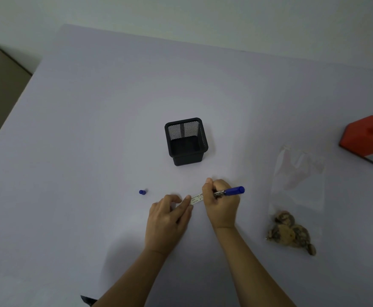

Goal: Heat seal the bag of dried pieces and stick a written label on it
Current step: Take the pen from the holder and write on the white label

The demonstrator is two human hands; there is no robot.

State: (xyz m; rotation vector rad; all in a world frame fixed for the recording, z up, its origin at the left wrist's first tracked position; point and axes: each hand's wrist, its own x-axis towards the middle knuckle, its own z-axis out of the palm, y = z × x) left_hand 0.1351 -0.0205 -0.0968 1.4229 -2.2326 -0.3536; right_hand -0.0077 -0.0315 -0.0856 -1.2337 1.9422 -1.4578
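Right hand (221, 204) curled tight round blue marker (229, 191), at label strip (196, 199). Left hand (170, 216) loose, fingertip pinning label. Bag of dried pieces (291, 231) flat at 3 o'clock; marker cap (142, 192) at 9; mesh pen holder (186, 141) at 12.

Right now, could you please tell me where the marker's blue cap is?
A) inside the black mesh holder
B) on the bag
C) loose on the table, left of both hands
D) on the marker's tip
C: the blue cap lies alone on the table, left of the left hand, while the right hand holds the marker at the label.
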